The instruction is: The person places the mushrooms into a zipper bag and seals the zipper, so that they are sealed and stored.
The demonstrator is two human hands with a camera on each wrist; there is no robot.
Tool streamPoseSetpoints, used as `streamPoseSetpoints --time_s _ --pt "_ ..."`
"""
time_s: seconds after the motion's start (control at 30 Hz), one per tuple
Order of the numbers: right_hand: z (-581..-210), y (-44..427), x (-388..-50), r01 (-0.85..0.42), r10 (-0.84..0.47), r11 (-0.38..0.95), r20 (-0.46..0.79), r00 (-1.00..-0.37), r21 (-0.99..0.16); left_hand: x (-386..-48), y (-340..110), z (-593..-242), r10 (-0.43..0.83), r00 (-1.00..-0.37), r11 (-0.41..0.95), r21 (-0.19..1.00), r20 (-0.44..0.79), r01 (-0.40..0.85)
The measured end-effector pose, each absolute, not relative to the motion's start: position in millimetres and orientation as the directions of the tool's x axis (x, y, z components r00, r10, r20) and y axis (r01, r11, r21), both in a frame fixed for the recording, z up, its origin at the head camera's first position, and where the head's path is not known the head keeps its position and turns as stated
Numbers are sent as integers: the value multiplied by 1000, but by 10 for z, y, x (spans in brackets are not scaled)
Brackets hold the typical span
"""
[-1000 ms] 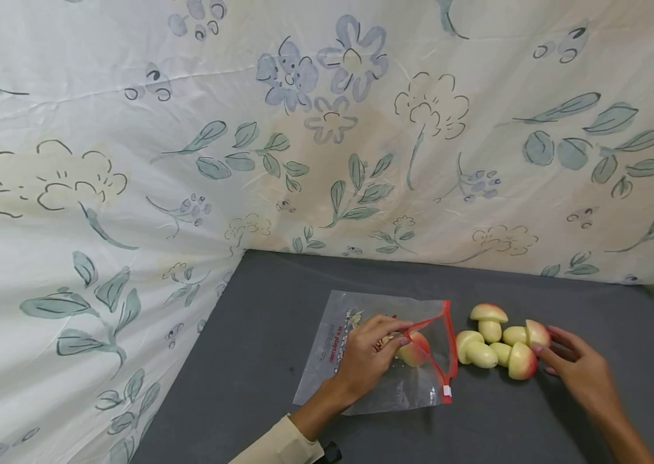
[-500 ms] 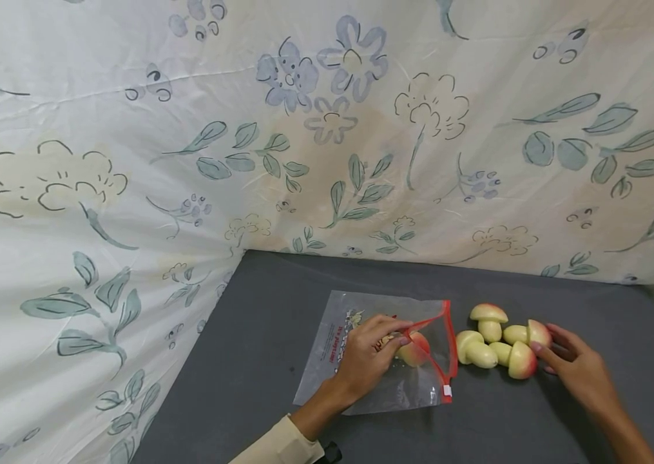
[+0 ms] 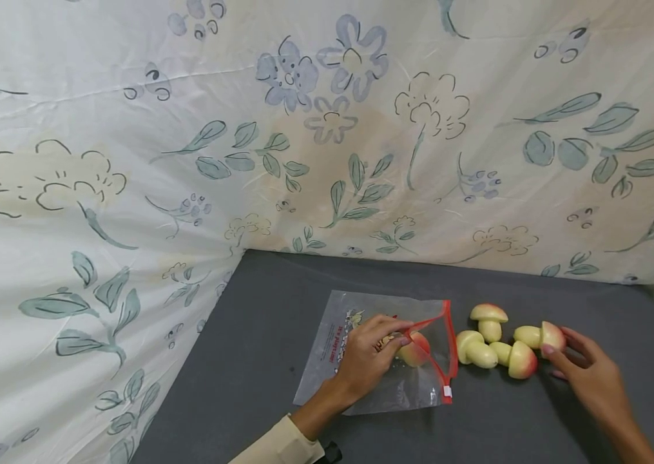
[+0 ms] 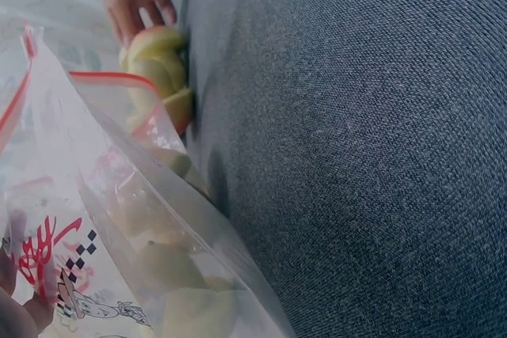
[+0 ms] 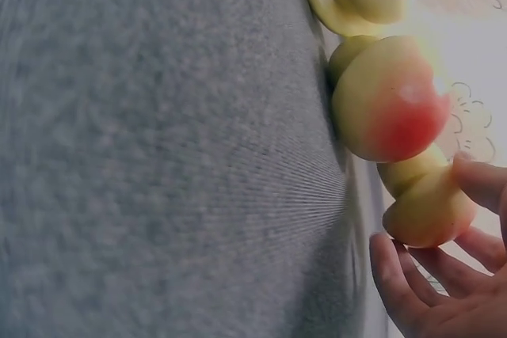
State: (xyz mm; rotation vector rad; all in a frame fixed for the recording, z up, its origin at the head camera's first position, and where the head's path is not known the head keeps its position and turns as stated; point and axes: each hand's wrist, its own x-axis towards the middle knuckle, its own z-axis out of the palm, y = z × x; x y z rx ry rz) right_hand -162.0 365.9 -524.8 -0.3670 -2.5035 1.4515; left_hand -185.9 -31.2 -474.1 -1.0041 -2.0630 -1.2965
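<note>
mushroom (image 3: 538, 337), one: shifted right since the earlier frame.
right hand (image 3: 593, 374), lower right: half curled, gripping it; left hand (image 3: 364, 357), lower centre: fingers curled, pinching bag (image 3: 402, 392), unmoved.

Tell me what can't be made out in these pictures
Head view: printing on the plastic bag, partly covered by the left hand.
Left wrist view: the number of pale shapes, blurred by the cloudy bag.
Left wrist view: most of the left hand, beyond the left edge.
Right wrist view: part of the right hand, cut by the edge.
</note>
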Motion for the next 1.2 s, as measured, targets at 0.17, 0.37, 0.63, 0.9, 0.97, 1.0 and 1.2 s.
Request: streamPoseSetpoints --time_s 0.17,0.37,0.63,0.9,0.97,1.0,1.2 --pt "-5180 3651 -1545 55 352 414 104 -930 -908 -1855 -307 -4743 318 -600 273 535 734 800" --pt "-5111 3596 -1497 51 362 430 120 -925 -901 -1856 -308 -4737 315 -597 272 532 737 801" --pt "-5029 3503 -1445 0 320 456 164 -933 -890 -1852 -302 -4730 315 -605 271 542 731 795" --pt "-4949 3363 -1402 -19 282 505 186 -941 -863 -1855 -303 -4741 314 -607 269 545 730 794" --pt "-4932 3327 -1391 -32 270 505 194 -943 -862 -1855 -304 -4743 316 -606 267 545 730 795" --pt "-4924 3312 -1387 -38 267 503 197 -943 -863 -1855 -304 -4741 317 -606 268 544 729 795" --pt "-4890 3216 -1364 -32 255 518 189 -948 -855 -1847 -306 -4739 316 -611 275 546 726 791"
